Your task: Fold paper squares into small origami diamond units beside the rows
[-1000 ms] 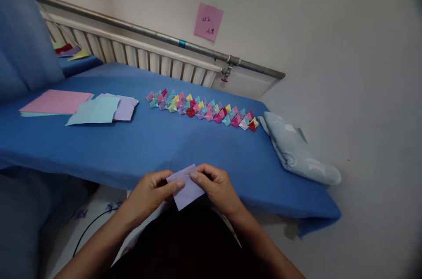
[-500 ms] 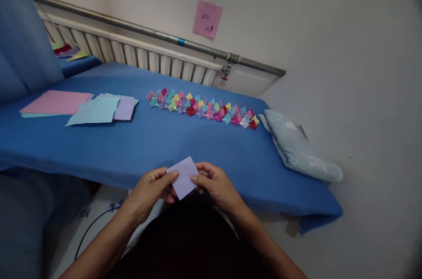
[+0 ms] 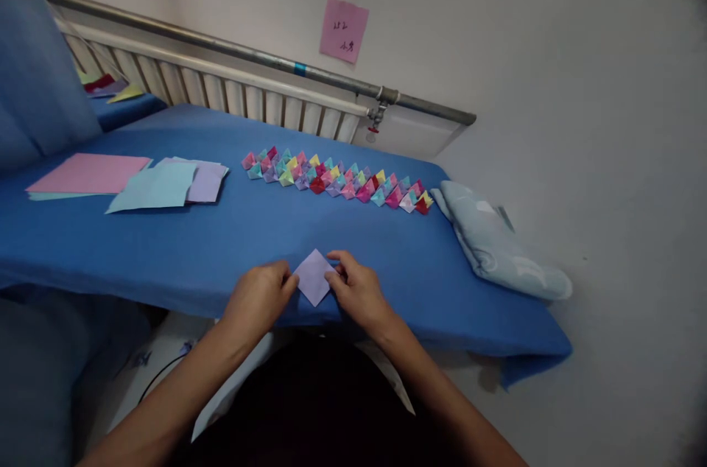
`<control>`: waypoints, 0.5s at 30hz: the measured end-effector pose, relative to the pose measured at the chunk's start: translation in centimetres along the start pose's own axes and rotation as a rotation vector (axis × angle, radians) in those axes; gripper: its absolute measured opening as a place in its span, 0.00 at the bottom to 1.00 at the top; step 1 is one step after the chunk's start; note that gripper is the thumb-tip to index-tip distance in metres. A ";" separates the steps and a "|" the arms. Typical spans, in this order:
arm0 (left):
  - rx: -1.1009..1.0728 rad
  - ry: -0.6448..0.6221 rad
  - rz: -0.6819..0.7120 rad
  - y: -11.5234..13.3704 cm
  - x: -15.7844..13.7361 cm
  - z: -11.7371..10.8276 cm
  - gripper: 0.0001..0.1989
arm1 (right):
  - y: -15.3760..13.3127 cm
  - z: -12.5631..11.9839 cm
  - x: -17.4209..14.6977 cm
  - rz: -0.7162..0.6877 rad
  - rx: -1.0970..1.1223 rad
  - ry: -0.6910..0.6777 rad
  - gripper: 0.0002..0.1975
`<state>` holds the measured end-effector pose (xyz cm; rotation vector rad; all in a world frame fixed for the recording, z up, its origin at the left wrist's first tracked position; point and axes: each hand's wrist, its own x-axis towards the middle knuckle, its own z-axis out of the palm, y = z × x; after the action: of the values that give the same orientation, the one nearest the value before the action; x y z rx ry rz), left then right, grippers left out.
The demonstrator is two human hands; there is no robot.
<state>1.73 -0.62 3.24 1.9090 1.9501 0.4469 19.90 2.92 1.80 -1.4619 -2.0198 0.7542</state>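
A small square of lilac paper [image 3: 315, 277] is turned like a diamond at the front of the blue-covered surface, one corner pointing away from me. My left hand [image 3: 264, 292] pinches its left corner, the thumb against the edge and the other fingers curled. At the opposite corner, my right hand [image 3: 356, 289] grips the paper between thumb and fingers. Beyond both hands stand rows of small folded paper pieces [image 3: 338, 181] in pink, teal, yellow, lilac and red.
At the left lie a pink sheet [image 3: 91, 174], a light blue sheet [image 3: 155, 187] and lilac paper [image 3: 207, 181]. A folded pale blanket [image 3: 497, 242] rests at the right end of the blue cloth [image 3: 221, 246]. A radiator [image 3: 221, 88] and pipe run along the wall.
The lilac paper has moved forward from above my lap to the blue surface and turned into an upright diamond. Both hands have travelled with it, now at its left and right corners.
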 end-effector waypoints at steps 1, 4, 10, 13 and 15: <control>0.080 0.049 0.032 0.0 0.3 0.1 0.08 | 0.1 0.1 0.2 -0.018 -0.095 -0.014 0.15; 0.145 0.204 0.272 -0.2 0.6 1.1 0.07 | 0.2 0.1 0.6 -0.027 -0.246 -0.052 0.14; 0.091 0.247 0.672 -1.5 0.6 3.3 0.15 | 0.0 -0.2 0.8 -0.019 -0.277 -0.084 0.13; 0.147 0.246 0.669 -1.9 0.4 3.5 0.15 | 0.6 -0.8 0.9 0.014 -0.292 -0.088 0.12; 0.181 0.235 0.674 -1.9 0.3 3.4 0.16 | 1.0 -1.2 0.7 0.029 -0.302 -0.057 0.13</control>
<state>1.67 -0.48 -0.66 2.7297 1.4561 0.7190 21.16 4.01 2.01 -1.6546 -2.2355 0.5232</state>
